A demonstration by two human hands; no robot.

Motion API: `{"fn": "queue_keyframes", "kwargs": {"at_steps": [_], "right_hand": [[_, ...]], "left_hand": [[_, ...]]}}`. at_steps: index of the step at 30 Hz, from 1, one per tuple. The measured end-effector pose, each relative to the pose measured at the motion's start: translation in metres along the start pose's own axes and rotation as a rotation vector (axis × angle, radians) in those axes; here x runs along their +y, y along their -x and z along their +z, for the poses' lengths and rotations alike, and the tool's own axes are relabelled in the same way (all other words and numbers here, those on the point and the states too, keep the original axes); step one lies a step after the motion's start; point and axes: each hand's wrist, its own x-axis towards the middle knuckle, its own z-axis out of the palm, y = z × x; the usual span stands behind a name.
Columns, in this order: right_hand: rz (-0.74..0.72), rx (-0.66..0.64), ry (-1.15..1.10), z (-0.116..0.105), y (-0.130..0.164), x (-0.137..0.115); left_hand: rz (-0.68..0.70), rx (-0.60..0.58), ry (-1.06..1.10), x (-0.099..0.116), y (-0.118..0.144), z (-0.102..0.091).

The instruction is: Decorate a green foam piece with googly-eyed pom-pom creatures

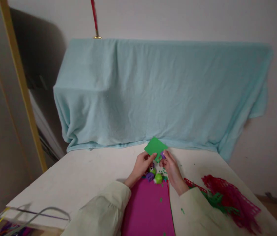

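white table [84, 177], left hand [142, 165] pinching green paper [155, 147], right hand [170, 165] gripping purple punch [163, 154]

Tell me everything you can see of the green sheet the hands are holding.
The green sheet is a small, flat, bright green piece, paper or thin foam by its look, roughly square and turned cornerwise like a diamond. It is lifted above the white table, in front of the blue cloth. The left hand pinches its lower edge; the right hand presses a small purple punch against its lower right edge.
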Motion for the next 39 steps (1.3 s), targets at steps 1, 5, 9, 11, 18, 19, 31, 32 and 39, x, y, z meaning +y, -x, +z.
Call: {"fn": "queue_keyframes", "kwargs": {"at_steps": [1,5,9,11,18,19,31,32,39], "right_hand": [[-0.004,-0.003,0.02,0.001,0.001,-0.001],[-0.005,-0.031,0.077,0.003,0.004,-0.004],[0.014,-0.084,0.135,0.004,0.004,-0.004],[0.016,-0.088,0.171,0.003,0.005,-0.003],[0.008,-0.119,0.175,0.003,0.005,0.006],[0.01,-0.122,0.168,0.003,0.005,0.006],[0.028,-0.162,0.141,0.005,0.005,0.005],[0.024,-0.164,0.142,0.004,0.005,0.005],[0.026,-0.182,0.139,0.005,0.005,0.005]], "left_hand": [[-0.032,-0.016,-0.014,-0.002,0.001,0.0],[-0.073,-0.064,-0.005,-0.005,0.003,-0.001],[-0.071,-0.118,0.007,-0.003,0.006,-0.002],[-0.078,-0.119,0.009,-0.001,0.008,-0.002],[-0.111,-0.095,0.045,-0.002,0.009,-0.002],[-0.118,-0.098,0.048,-0.003,0.009,-0.002],[-0.126,-0.119,0.1,-0.002,0.01,-0.003],[-0.128,-0.121,0.113,-0.001,0.011,-0.002],[-0.175,-0.131,0.15,-0.001,0.011,-0.002]]}}
